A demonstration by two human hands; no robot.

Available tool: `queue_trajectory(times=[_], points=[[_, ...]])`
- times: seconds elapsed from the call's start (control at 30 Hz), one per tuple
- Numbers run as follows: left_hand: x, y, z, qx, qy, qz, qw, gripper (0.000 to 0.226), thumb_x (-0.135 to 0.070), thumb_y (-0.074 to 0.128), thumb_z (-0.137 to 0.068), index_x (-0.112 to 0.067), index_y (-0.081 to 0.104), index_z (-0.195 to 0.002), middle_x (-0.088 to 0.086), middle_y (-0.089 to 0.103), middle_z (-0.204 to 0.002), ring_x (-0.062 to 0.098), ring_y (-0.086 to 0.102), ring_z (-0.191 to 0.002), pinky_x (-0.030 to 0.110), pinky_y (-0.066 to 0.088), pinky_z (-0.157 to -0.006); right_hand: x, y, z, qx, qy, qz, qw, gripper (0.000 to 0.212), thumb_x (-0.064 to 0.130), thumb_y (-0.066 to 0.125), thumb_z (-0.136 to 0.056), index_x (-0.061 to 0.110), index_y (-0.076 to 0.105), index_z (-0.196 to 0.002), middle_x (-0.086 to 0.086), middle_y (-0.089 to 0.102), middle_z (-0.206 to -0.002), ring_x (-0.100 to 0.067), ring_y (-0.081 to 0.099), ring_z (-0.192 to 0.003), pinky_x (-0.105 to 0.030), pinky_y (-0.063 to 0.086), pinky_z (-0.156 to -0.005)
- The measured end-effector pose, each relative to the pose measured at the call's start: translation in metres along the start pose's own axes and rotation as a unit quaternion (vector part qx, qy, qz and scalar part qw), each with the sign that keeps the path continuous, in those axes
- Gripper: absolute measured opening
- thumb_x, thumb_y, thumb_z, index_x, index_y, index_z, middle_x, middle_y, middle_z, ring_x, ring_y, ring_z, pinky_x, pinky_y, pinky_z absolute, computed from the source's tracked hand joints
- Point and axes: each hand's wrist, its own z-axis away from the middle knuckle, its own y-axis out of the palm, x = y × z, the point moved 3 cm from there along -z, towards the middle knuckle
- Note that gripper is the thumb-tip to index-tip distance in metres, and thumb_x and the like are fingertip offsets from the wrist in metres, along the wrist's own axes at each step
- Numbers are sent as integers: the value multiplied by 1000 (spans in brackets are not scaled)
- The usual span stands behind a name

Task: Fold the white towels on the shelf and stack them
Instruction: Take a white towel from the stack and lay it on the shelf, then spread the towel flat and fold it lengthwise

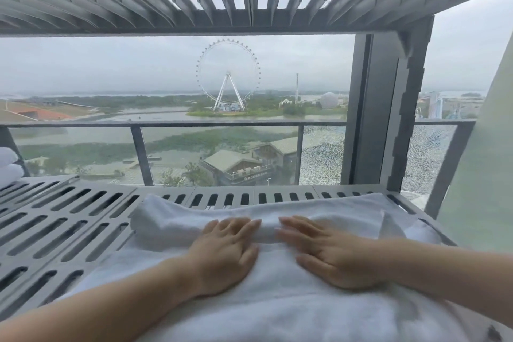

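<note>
The white towel [277, 300] lies spread across the near side of the grey slotted shelf [69, 219], its far edge rolled into a soft, plush ridge. My left hand [224, 254] and right hand [333, 254] press flat on it, fingers open, gripping nothing. I judge uneven pressure could skew the fold, or loose terry could sag into the slots; more folded towels [9, 166] sit far left.

Under my palms the soft white terry towel [277, 300] is plain, with no print or stripe. The grey metal slatted shelf [69, 219] beneath it carries rows of dark oblong slots. At the far left, the rolled white towels [8, 166] match it. Beyond the grey balcony railing [166, 124], a white Ferris wheel [229, 78] stands against pale grey sky.
</note>
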Motion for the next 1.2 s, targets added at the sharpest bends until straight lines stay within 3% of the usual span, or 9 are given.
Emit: queue_trajectory(times=[0.1,0.17,0.23,0.37,0.57,0.67,0.77,0.93,1.2], points=[[-2,-2,2,64,-16,-40,997,58,-48,18,-95,-29,-1,-147,-4,6,-157,12,3,-142,38,-1,-114,3,-8,-2,9,-54,36,998,48,47,20,-95,43,9,-142,13,-6,-155,-1,-11,-139,-24,-7,-112],[0,-9,-8,97,-25,-51,994,61,-54,18,-94,-30,-1,-147,-3,5,-157,14,3,-143,45,1,-115,0,-18,-11,-10,-42,39,998,45,48,25,-95,42,22,-139,10,13,-154,-8,16,-139,-31,16,-114],[3,-15,-20,103,-36,-33,993,63,-60,17,-92,-33,4,-146,-3,8,-156,15,4,-143,53,-1,-113,-5,-33,-22,-72,-9,3,997,34,41,35,-95,39,34,-129,12,34,-142,-15,45,-116,-34,37,-96],[19,-23,-41,70,-80,12,994,64,-65,6,-88,-37,15,-145,-4,17,-155,17,8,-142,62,-4,-109,-26,-49,-46,-194,46,-76,977,26,14,45,-90,24,37,-113,4,48,-113,-18,51,-89,-33,43,-78],[29,-8,-58,76,-94,-19,993,57,-58,17,-93,-35,12,-146,-5,8,-156,16,1,-143,60,-2,-111,-47,-16,-82,-70,92,-42,992,36,28,41,-96,9,46,-126,-8,44,-135,-24,40,-123,-25,26,-100],[24,-4,-66,30,-81,-23,996,53,-50,23,-96,-36,11,-145,-9,4,-156,15,-3,-143,59,-3,-111,-62,-10,-86,-39,116,-78,989,48,35,31,-98,16,28,-142,-2,21,-153,-16,18,-140,-27,9,-113],[17,-5,-72,7,-40,2,999,49,-39,27,-98,-32,16,-145,-8,9,-156,13,3,-143,53,3,-114,-76,-14,-85,-62,126,-76,987,49,34,30,-99,17,25,-144,0,17,-155,-12,14,-141,-24,5,-113],[25,13,-76,110,-25,25,993,57,-56,17,-94,-37,2,-146,-10,-4,-156,8,-6,-142,49,-7,-113,-50,-17,-82,-120,52,-65,989,46,36,35,-96,21,34,-140,4,24,-152,-10,24,-137,-22,14,-110],[44,8,-94,130,-53,14,990,61,-61,14,-92,-37,-2,-146,-9,-7,-156,10,-7,-143,51,-4,-113,-55,-20,-59,66,91,-34,993,60,50,32,-94,30,11,-146,6,2,-156,-11,4,-142,-27,3,-115]])
